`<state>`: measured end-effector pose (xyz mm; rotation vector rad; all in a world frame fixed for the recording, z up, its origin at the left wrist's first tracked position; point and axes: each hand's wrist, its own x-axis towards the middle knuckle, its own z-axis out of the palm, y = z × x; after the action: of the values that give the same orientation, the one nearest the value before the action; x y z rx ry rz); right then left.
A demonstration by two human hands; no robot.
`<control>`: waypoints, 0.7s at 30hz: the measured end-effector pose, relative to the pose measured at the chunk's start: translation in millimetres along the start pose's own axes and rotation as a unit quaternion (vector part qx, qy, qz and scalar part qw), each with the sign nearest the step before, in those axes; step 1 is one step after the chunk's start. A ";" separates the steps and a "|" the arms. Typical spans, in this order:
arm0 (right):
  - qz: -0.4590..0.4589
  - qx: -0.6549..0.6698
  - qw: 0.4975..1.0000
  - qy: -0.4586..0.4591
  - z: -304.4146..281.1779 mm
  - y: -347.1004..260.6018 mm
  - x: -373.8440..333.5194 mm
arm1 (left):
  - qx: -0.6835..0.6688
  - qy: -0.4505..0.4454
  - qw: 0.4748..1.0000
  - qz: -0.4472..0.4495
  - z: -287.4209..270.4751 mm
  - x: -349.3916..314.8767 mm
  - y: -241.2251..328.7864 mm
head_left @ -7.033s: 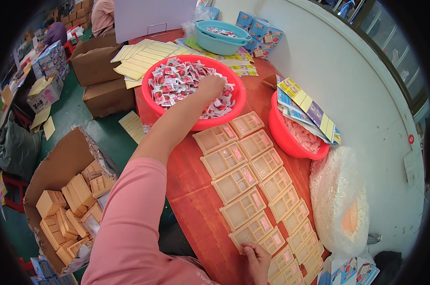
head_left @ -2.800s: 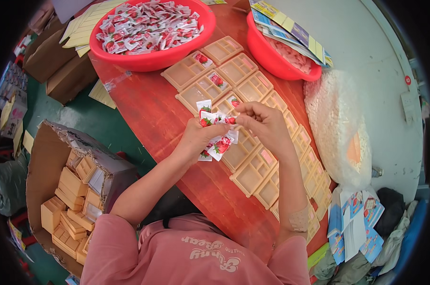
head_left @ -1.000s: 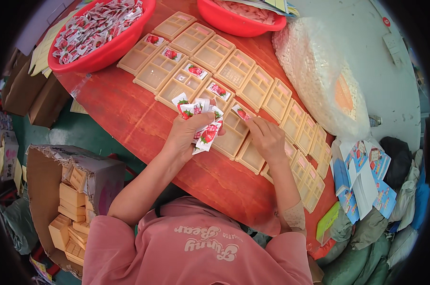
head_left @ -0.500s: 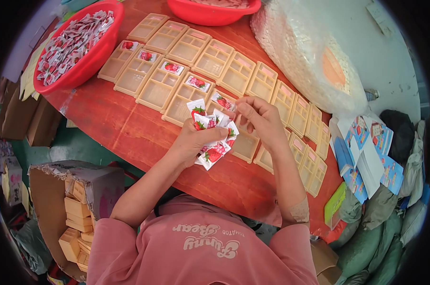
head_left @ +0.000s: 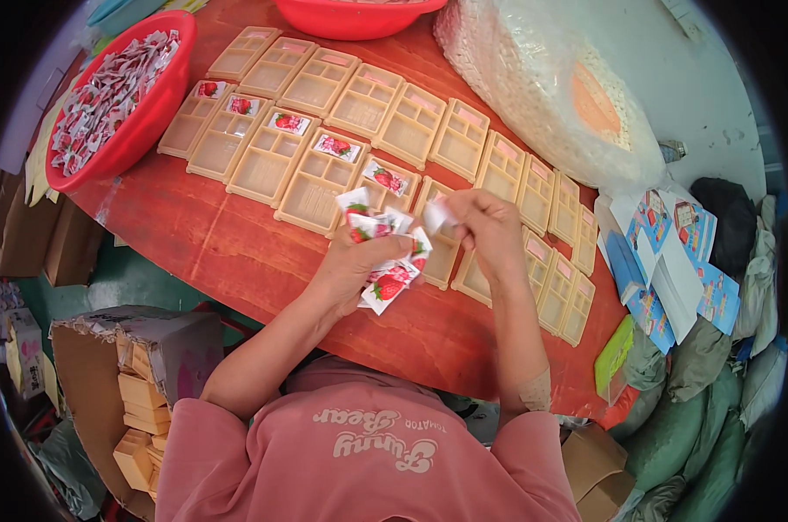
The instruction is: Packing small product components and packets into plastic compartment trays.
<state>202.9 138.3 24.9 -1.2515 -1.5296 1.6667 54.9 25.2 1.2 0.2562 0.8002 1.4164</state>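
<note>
My left hand is closed round a fanned bunch of small white sachets printed with red strawberries. My right hand pinches one sachet, smeared by motion, above the near row of beige compartment trays. Below it is a tray partly covered by the hand. Just left of that, another tray carries a strawberry sachet in its far compartment. Several trays further left, such as one tray, hold a sachet in the same place. Pink pieces lie in some far-row trays.
A red basin full of sachets stands at the far left, and a second red basin at the back. A big clear bag of pale pieces leans at the back right. Blue printed cartons lie right; a cardboard box holds more trays.
My right hand has drawn back from the tray with the latest sachet and now pinches a separate sachet further right. My left hand keeps its bunch. The whole view has shifted slightly.
</note>
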 end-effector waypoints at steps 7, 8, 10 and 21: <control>-0.035 -0.055 0.992 0.103 -14.9 19.2 29.0 | -0.031 0.022 0.999 -0.006 -8.0 -3.8 3.5; -0.036 -0.056 0.992 0.103 -16.6 24.2 31.5 | -0.031 0.022 0.999 -0.006 -8.5 -3.8 2.7; -0.024 -0.107 0.989 0.099 -18.3 29.9 33.9 | -0.023 0.015 1.000 -0.007 -10.2 -4.9 1.6; -0.125 -0.353 0.919 0.126 -18.8 30.2 31.0 | -0.034 0.015 0.999 -0.011 -7.4 0.7 -2.6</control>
<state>212.4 167.6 -10.8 -1.4571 -2.0959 0.7566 52.2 23.3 -5.9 0.1745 0.7751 1.4265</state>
